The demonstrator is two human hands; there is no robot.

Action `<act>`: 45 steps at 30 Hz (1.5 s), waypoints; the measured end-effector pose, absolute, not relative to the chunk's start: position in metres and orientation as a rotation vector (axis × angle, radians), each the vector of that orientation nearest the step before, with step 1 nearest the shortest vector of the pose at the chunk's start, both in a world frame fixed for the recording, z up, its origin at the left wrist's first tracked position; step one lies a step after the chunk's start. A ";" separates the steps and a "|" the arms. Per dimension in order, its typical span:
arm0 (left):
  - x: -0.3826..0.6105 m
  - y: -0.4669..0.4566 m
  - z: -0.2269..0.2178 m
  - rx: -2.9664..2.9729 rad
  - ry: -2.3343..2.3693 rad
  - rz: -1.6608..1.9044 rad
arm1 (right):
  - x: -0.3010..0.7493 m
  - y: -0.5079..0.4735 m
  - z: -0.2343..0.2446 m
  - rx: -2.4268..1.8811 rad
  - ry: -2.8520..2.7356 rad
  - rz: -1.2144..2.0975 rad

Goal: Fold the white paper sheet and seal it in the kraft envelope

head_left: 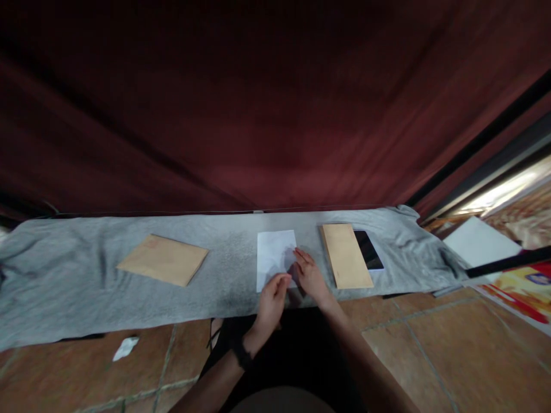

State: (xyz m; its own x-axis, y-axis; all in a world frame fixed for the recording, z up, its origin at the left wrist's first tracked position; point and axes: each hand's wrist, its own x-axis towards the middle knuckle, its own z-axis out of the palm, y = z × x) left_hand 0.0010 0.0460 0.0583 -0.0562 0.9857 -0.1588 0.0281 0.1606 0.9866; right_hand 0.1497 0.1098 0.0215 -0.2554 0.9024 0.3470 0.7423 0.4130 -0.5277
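Note:
A white sheet of paper lies on a grey cloth in front of me. My left hand, with a dark band at the wrist, is over the sheet's lower edge. Its fingers are curled and pressed together; whatever they pinch, if anything, is hidden. At the sheet's right edge, my right hand has its fingers stretched out, the tips touching the paper. To the right of that hand rests a stack of brown envelopes, partly covering a dark-screened phone or tablet.
Far to the left a single brown envelope lies on the grey cloth. A dark red curtain rises behind. A crumpled white scrap is on the tiled floor. A colourful printed package stands at the right.

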 end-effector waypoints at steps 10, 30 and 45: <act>-0.028 0.155 0.027 2.251 1.701 0.540 | 0.103 0.125 0.002 -1.527 -2.176 0.075; -0.066 0.165 0.010 2.346 2.064 0.350 | 0.128 0.181 0.012 -1.829 -2.126 -0.005; -0.071 0.162 0.012 2.384 2.061 0.382 | 0.121 0.086 -0.002 -1.722 -2.110 -0.129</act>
State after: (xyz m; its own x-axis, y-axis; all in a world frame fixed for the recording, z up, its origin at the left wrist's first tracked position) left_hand -0.0707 0.1623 0.0120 0.1280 0.9709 0.2022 0.9789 -0.1565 0.1316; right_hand 0.1212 0.0860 -0.0016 -0.1513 0.9168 0.3696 0.9550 0.2321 -0.1849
